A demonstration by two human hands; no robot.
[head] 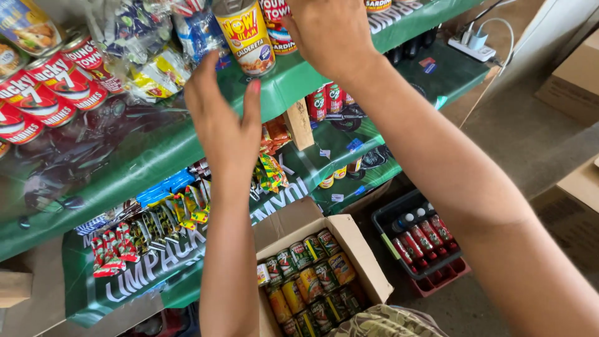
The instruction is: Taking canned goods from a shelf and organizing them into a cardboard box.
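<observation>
Red cans [43,87] crowd the upper left of the green shelf [156,156]. At upper centre the left hand [221,118] hovers open-fingered, empty, just left of the yellow can [246,34]. The right hand [327,31] reaches beside that can; its grip is hidden.

- yellow-labelled can [248,37] on top shelf, upright, between the hands
- red-labelled cans [43,87] top shelf, left
- open cardboard box [365,262] of cans, below
- snack sachets [156,218] middle shelf
</observation>
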